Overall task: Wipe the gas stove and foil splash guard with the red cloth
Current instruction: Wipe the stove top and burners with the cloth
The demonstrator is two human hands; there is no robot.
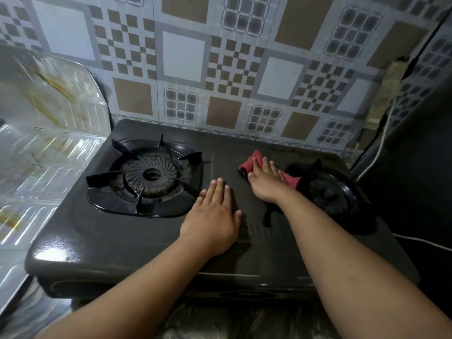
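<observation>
Step in hand: wiping the top of the black two-burner gas stove (151,243); the ribbed, stained foil splash guard (49,133) standing just left of it is judged not yet attended to.

Right hand (265,182): laid flat, fingers spread, pressing the crumpled red cloth (252,162) onto the stove's centre panel, between the left burner with its black pan support (146,177) and the right burner (327,189). The grip is an open palm bearing down, not a closed hold.

Left hand (215,216): flat and empty on the panel beside the left burner, apparently steadying the stove.

Next move calls for sweeping strokes across the panel, working round the pan-support prongs, which could snag the cloth.
</observation>
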